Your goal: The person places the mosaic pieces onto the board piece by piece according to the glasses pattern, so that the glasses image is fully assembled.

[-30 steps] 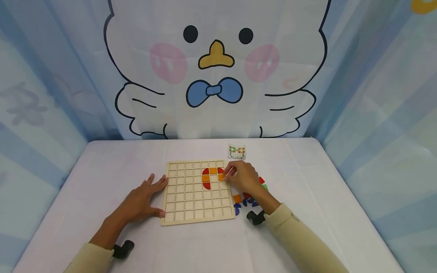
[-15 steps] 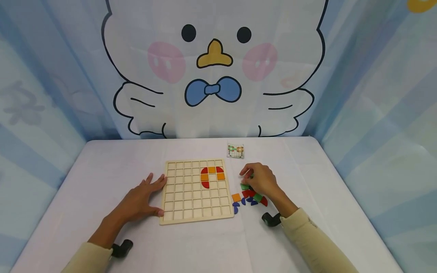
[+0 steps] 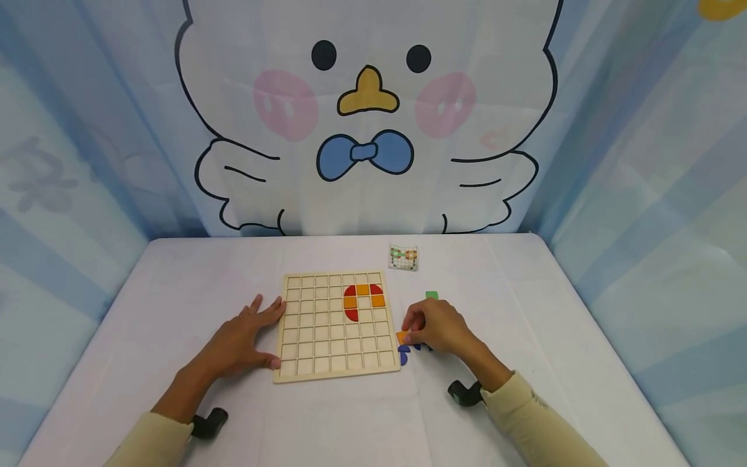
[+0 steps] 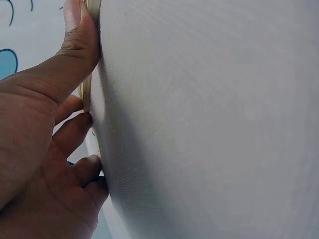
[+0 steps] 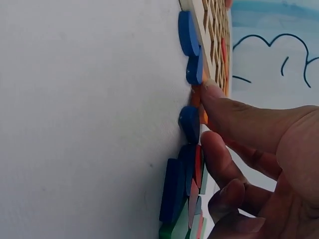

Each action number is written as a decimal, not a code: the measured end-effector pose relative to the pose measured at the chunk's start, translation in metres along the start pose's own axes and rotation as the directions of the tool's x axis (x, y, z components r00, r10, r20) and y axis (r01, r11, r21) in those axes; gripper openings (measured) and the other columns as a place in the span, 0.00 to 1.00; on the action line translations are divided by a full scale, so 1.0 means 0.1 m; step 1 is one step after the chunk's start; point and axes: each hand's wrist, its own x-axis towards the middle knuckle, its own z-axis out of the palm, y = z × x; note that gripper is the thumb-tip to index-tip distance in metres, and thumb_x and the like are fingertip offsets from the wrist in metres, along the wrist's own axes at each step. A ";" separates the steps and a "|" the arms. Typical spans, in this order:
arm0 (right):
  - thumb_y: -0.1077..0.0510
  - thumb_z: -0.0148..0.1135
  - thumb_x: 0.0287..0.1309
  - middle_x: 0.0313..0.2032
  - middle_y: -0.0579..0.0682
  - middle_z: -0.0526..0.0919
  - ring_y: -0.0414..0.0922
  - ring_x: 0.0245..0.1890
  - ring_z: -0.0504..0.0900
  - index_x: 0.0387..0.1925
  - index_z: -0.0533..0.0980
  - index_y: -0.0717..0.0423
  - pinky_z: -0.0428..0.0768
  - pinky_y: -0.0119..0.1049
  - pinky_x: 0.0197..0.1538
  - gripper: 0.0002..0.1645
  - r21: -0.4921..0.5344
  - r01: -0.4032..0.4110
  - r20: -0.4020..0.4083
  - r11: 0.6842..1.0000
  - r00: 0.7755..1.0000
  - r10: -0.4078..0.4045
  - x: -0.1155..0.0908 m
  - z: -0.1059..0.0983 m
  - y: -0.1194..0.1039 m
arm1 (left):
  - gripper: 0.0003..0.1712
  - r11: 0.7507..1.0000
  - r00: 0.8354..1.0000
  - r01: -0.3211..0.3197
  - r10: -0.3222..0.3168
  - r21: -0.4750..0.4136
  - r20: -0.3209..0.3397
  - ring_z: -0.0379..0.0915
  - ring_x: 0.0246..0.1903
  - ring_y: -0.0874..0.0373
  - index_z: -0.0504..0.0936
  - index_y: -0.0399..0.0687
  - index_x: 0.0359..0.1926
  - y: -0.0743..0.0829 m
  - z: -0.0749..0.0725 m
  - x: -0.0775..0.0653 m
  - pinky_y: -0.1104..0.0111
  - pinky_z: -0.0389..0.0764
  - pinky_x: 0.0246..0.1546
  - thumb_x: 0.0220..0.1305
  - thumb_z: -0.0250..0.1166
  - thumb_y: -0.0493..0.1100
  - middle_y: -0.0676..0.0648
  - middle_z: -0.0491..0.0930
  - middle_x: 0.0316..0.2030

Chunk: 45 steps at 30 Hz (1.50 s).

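Note:
A pale wooden grid board (image 3: 315,350) lies on the table, with red quarter-round pieces (image 3: 351,315) and orange squares (image 3: 378,301) set in cells at its upper right. Along the board's left edge, my left hand (image 3: 239,340) rests with fingers spread; its thumb touches the edge in the left wrist view. Just off the board's right side, my right hand (image 3: 441,327) pinches a loose orange square tile (image 3: 401,337). The right wrist view shows the thumb on that tile; the opposing fingertip is partly hidden. Blue rounded pieces (image 5: 188,34) lie beside it.
A green square (image 3: 432,295) lies beyond my right hand. Red, green and blue pieces (image 5: 172,191) are grouped under that hand, mostly hidden from the head view. A small patterned card (image 3: 404,257) lies behind the board. A printed curtain (image 3: 367,201) hangs at the table's far edge.
My right hand has left the orange square at the board's upper right, gone right to the loose pieces, then come nearer to the loose orange tile. The left hand stays at the board.

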 end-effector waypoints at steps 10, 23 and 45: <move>0.56 0.82 0.55 0.26 0.44 0.81 0.43 0.28 0.77 0.27 0.82 0.45 0.74 0.36 0.34 0.12 0.058 -0.012 -0.056 0.998 0.998 0.015 0.02 -0.01 -0.07 | 0.70 1.000 1.000 0.005 -0.005 0.001 -0.002 0.50 0.76 0.15 0.60 0.53 0.83 -0.01 0.01 0.01 0.26 0.64 0.69 0.42 0.86 0.60 0.39 0.56 0.83; 0.55 0.83 0.55 0.26 0.41 0.84 0.44 0.29 0.77 0.28 0.83 0.43 0.70 0.38 0.36 0.12 0.149 0.076 -0.176 0.986 0.983 -0.049 0.30 0.10 -0.28 | 0.70 1.000 1.000 0.014 -0.013 -0.001 0.008 0.50 0.75 0.15 0.60 0.54 0.83 0.02 0.00 -0.02 0.26 0.64 0.69 0.42 0.86 0.61 0.38 0.56 0.83; 0.52 0.80 0.59 0.25 0.42 0.82 0.41 0.27 0.78 0.27 0.82 0.43 0.74 0.36 0.32 0.11 0.049 0.055 -0.099 0.997 0.994 -0.049 0.52 0.33 -0.50 | 0.70 1.000 1.000 0.023 -0.023 -0.004 0.011 0.48 0.77 0.16 0.59 0.54 0.84 0.01 0.00 0.00 0.26 0.63 0.70 0.43 0.86 0.60 0.39 0.55 0.83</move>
